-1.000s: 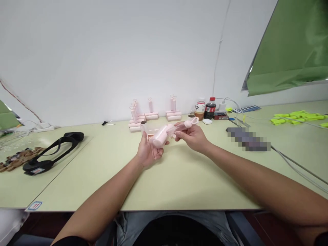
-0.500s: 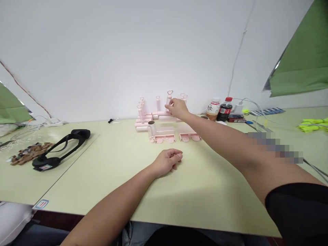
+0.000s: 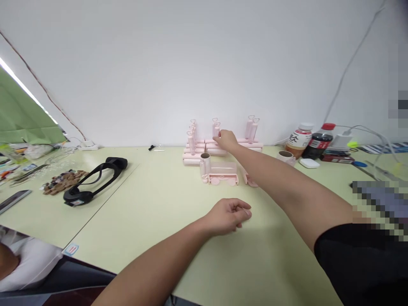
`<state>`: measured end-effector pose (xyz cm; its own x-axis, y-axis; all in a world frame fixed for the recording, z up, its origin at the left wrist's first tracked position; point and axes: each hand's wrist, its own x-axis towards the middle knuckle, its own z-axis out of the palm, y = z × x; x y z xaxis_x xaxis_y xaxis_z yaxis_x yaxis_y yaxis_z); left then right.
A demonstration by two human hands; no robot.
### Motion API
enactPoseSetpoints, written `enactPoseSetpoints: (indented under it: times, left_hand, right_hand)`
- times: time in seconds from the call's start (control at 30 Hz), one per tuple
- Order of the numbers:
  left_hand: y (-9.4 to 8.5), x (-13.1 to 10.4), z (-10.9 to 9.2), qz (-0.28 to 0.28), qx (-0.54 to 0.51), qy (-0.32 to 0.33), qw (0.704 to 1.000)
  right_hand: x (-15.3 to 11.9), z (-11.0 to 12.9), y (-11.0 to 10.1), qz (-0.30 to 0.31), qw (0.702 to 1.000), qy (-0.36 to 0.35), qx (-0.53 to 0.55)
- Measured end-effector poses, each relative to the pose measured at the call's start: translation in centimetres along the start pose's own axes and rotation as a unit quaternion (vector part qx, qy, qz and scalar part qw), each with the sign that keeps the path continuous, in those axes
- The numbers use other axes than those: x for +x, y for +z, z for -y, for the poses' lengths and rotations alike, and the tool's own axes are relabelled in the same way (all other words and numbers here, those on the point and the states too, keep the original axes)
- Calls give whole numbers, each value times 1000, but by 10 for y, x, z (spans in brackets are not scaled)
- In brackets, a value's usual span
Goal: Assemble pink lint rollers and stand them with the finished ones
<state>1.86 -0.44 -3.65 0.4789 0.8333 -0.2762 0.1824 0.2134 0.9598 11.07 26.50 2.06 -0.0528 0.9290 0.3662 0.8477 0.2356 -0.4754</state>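
My right hand reaches to the back row and pinches a small pink lint roller with a heart-shaped loop. That roller stands upright on a lying pink case, close beside another heart-topped one. Similar heart-topped rollers stand on the cases at the left, and a pair at the right. My left hand rests on the table in front, fingers loosely curled and apart, holding nothing. Beyond it lie an open pink case and an upright roll with a brown core. My right forearm partly hides a second open case.
Another brown-cored roll, a juice bottle, a cola bottle and a white square box stand at the right. A black headset and brown pieces lie left. The wall closes off the back.
The view has turned left, so the things sit further right. My right hand has lowered the heart-topped roller beside the standing one. My left hand's fingers have loosened a little.
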Motion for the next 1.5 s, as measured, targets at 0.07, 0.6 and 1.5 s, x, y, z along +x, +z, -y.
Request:
enactPoseSetpoints:
  times: [0.07,0.6,1.5]
  left_hand:
    - [0,1,2,4,-9,-5,1000]
    - [0,2,0,10,-13,-24,1000]
    - [-2,6,-2,12,97,49,994]
  right_hand:
    - [3,-2,5,0,1000,9,3]
    - [-5,-4,12,2,994,47,103]
    - [-98,35,-32,155,960,-232,14]
